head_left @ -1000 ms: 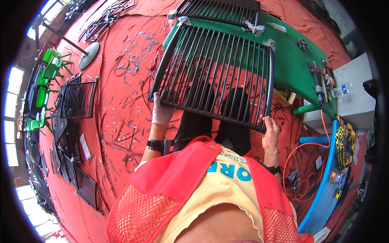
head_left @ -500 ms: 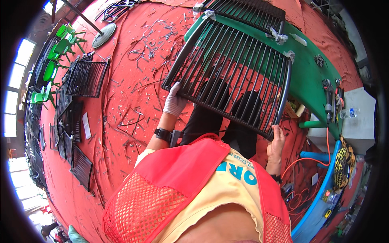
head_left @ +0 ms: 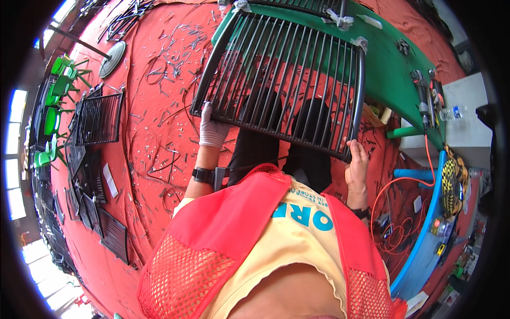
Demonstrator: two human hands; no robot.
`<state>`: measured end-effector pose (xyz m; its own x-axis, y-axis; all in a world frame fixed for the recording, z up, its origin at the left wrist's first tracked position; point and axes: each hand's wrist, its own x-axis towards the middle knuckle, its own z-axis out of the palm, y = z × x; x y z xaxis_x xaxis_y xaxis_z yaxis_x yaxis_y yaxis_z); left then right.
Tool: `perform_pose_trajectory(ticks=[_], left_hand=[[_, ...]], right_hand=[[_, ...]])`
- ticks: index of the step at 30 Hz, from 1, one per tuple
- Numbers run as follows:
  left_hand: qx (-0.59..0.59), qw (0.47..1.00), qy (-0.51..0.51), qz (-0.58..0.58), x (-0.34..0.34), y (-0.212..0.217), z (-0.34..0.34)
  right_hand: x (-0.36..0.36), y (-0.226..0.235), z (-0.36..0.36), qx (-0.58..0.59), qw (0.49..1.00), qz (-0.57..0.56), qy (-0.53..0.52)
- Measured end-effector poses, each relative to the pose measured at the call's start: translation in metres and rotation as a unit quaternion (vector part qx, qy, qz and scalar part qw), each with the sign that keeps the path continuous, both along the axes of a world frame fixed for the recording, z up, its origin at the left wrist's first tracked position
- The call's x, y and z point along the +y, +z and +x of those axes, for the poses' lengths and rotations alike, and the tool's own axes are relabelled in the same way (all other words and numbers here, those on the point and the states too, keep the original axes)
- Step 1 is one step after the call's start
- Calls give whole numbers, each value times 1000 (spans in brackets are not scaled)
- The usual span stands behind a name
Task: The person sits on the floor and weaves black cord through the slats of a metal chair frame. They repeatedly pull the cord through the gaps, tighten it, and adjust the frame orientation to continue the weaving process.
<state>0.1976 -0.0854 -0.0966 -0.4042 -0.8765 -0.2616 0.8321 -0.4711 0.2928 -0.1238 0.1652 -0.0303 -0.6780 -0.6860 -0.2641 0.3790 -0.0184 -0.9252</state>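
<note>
A black slatted frame, apparently a furniture panel with curved side bars, is tilted in front of me. Its far edge lies at the green table and its near edge hangs over my legs. At the near left corner, my left hand in a pale glove is closed round the frame. My bare right hand holds the near right corner, fingers close together against the bar; its thumb is hard to make out. Clear plastic wrapping covers the frame's far right corner, with similar wrapping at the far left.
The green table bears another black frame, a power tool with an orange hose, and a bottle stands beyond. Black frames and green chairs are at left. Scraps litter the red floor. A blue bench stands right.
The view has shifted, so the frame, table and both hands appear further left and slightly higher. Both hands stay at the frame's near corners.
</note>
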Motion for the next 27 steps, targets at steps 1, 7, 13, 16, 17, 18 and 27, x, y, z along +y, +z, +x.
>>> perform_pose_trajectory(ticks=[1, 7, 13, 16, 17, 18, 27], left_hand=[[-2, 1000, 6, 12, 0, 1, 0], [-24, 999, -20, -38, -1, 2, 2], [2, 999, -31, -32, -3, 2, 2], [0, 999, -13, -39, -3, 11, 0], [-21, 1000, 6, -20, -3, 18, -1], [-11, 999, 14, -46, -4, 28, -2], [-215, 913, 157, -309, -10, 241, 2]], right_hand=[[0, 0, 1, 1, 1000, 1, -2], [1, 1, 1, -4, 1000, 11, 1], [3, -10, -3, -26, 1000, -11, -4], [0, -14, -5, -3, 998, 30, -51], [0, -14, -5, -3, 1000, -9, -22], [1, -13, -4, -7, 1000, -17, -24], [-21, 1, 42, -235, 950, -123, 163]])
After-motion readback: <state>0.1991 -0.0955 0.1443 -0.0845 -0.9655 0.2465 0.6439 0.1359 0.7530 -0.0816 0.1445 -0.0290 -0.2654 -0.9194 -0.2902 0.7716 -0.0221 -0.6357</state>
